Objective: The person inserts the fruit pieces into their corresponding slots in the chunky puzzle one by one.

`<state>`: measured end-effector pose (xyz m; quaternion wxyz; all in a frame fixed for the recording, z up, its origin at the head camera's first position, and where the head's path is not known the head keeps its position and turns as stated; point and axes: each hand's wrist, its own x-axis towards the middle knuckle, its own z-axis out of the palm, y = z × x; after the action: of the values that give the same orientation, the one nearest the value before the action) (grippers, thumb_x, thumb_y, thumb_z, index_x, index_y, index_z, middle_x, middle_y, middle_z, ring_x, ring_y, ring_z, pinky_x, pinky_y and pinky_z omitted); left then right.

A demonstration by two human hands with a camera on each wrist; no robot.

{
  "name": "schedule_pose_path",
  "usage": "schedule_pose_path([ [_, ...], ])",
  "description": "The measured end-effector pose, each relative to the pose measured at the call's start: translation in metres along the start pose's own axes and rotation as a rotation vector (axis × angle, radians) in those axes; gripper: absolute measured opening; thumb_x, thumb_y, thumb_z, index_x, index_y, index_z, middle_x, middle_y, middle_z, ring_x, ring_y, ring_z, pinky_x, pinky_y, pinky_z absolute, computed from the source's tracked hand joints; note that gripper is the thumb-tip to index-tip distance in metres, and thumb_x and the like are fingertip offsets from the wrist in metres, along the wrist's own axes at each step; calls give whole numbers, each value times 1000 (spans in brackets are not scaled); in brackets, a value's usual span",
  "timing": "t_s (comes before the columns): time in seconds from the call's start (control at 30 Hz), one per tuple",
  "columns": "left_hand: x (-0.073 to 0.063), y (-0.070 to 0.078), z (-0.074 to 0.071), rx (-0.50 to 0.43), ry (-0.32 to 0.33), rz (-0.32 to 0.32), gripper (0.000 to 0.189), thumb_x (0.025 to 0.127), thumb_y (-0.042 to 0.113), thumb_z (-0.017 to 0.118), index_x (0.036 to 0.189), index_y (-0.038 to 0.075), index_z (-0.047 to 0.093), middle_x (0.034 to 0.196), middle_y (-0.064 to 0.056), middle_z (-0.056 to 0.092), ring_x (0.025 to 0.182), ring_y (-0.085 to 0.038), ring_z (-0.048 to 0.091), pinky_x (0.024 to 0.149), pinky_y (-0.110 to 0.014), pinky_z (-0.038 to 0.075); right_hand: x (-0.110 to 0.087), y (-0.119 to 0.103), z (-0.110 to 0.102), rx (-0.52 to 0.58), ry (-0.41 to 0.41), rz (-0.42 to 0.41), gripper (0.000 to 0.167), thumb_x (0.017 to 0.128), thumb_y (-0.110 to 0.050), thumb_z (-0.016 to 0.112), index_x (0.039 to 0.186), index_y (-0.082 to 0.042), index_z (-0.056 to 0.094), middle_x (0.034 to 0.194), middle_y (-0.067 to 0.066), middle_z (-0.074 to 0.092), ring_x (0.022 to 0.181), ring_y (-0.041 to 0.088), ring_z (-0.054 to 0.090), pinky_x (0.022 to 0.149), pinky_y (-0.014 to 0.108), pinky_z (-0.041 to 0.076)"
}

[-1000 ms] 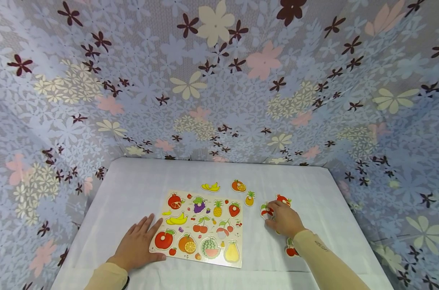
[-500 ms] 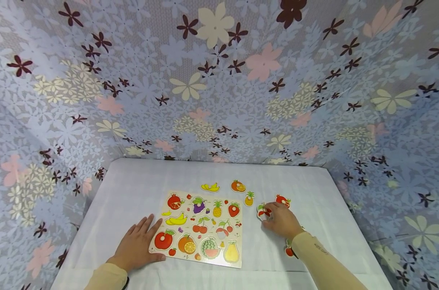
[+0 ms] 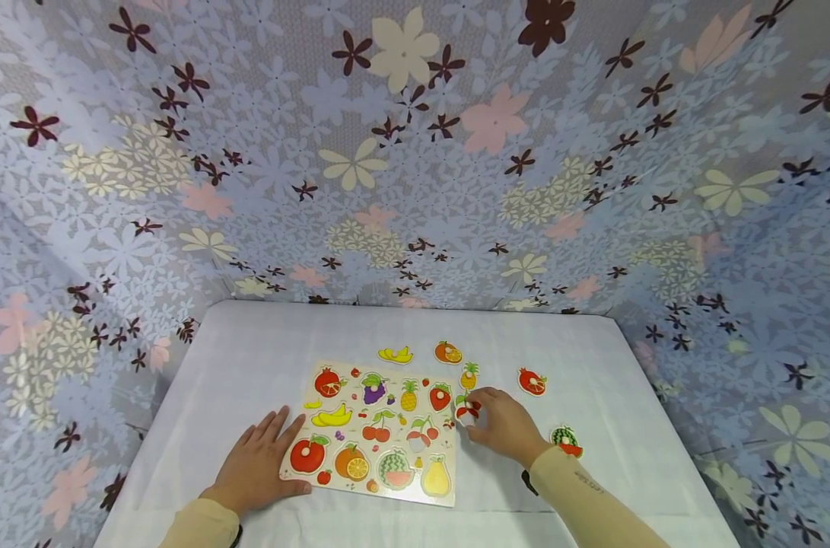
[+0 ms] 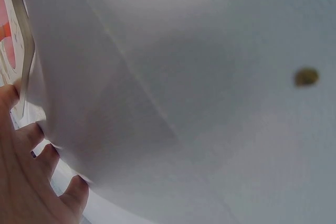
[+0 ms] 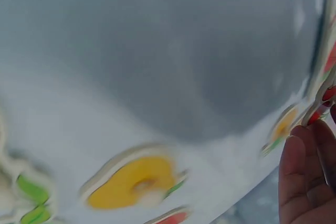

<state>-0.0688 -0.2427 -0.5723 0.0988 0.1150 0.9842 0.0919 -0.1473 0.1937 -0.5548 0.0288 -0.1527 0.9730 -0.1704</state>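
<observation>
In the head view, my right hand [image 3: 502,428] pinches a cherry puzzle piece [image 3: 465,411] just beside the right edge of the fruit puzzle board [image 3: 357,434]. The right wrist view catches this cherry piece [image 5: 316,114] only partly, at the fingertips of my right hand [image 5: 307,174]. With fingers spread, my left hand [image 3: 260,460] rests flat at the board's left edge. From the left wrist, the left hand [image 4: 31,166] lies along the board's edge [image 4: 27,40]. On the board, the apple [image 3: 306,457], grapes [image 3: 373,391] and strawberry [image 3: 440,396] carry pale knobs.
Loose banana [image 3: 395,355], orange [image 3: 448,352] and pineapple [image 3: 469,377] pieces lie behind the board. To the right are pomegranate [image 3: 532,382] and watermelon [image 3: 565,440] pieces. A yellow pear-shaped piece [image 5: 131,182] shows in the right wrist view. Flowered cloth [image 3: 415,190] surrounds the table.
My right hand has slid the cherry piece leftward, up to the board's right edge. The watermelon piece has come into view, and the sleeve now covers another cherry piece. My left hand stays put.
</observation>
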Motion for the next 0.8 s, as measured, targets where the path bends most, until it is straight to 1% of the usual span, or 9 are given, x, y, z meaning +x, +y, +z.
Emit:
schedule_pose_path([
  [0.13, 0, -1, 1, -3, -3, -1, 118, 63, 83, 68, 156, 17, 36, 160, -18, 26, 144, -41, 25, 113, -64, 23, -3, -17, 3, 3, -1, -42, 49, 75, -34, 86, 118, -16, 70, 122, -1, 65, 112, 21, 61, 96, 40, 52],
  [0.27, 0, 0, 0, -14, 10, 8, 117, 64, 82, 70, 156, 16, 37, 160, -19, 28, 144, -41, 26, 112, -64, 24, -4, -33, 7, 15, -12, -54, 48, 76, -34, 86, 117, -16, 70, 122, 1, 64, 111, 22, 60, 95, 40, 52],
  [0.37, -1, -1, -1, -10, 10, 12, 117, 64, 82, 69, 156, 16, 37, 160, -19, 28, 144, -41, 27, 112, -64, 25, -4, -43, 14, 2, -23, -56, 48, 75, -35, 85, 117, -15, 70, 121, 2, 64, 109, 22, 61, 94, 40, 53],
  [0.5, 0, -1, -1, -7, 4, 11, 118, 64, 84, 67, 156, 16, 37, 160, -18, 27, 144, -41, 26, 112, -64, 25, -4, -52, 23, -33, -27, -70, 50, 74, -35, 85, 116, -13, 70, 120, 3, 64, 107, 23, 61, 91, 40, 54],
  [0.67, 1, -3, 0, -2, 9, 13, 118, 63, 85, 66, 155, 16, 38, 160, -19, 28, 144, -41, 27, 111, -64, 25, -3, -59, 33, -73, -39, -68, 49, 73, -39, 84, 114, -15, 71, 118, -1, 64, 102, 19, 59, 89, 37, 54],
  [0.8, 1, -3, 0, -2, 14, 17, 118, 64, 84, 67, 156, 16, 37, 160, -19, 28, 144, -41, 27, 112, -64, 25, -4, -64, 37, -91, -21, -74, 46, 73, -41, 84, 109, -16, 71, 114, -2, 65, 96, 17, 58, 86, 35, 55],
])
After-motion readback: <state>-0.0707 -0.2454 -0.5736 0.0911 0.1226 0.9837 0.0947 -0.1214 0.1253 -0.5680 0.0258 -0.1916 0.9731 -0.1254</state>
